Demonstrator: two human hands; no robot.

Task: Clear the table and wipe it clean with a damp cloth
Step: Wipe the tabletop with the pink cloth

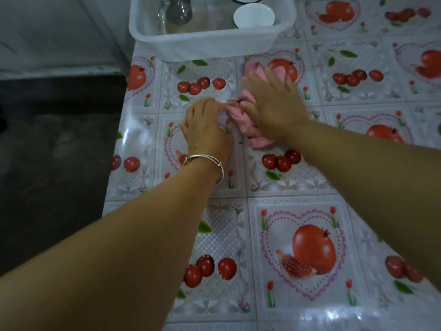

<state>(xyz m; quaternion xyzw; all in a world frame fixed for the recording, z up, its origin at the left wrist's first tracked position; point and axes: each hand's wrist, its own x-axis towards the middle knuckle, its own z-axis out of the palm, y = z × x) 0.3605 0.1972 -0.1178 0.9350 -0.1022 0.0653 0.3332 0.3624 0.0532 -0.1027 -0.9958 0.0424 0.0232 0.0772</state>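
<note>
Her left hand (pixel 205 126) pinches the pink cloth's (pixel 241 115) nine o'clock edge while the right hand (pixel 274 103) presses flat on top, seemingly gathering it mid-table, the tub (pixel 210 41) of dishes parked at twelve.

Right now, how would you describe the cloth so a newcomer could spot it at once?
Start at the white tub at the table's far edge, then come toward the camera to where both hands meet. The cloth is the crumpled pink bundle under the right hand; the left hand touches its edge. It is the only plain, unprinted pink thing on the fruit-patterned table cover.
</note>
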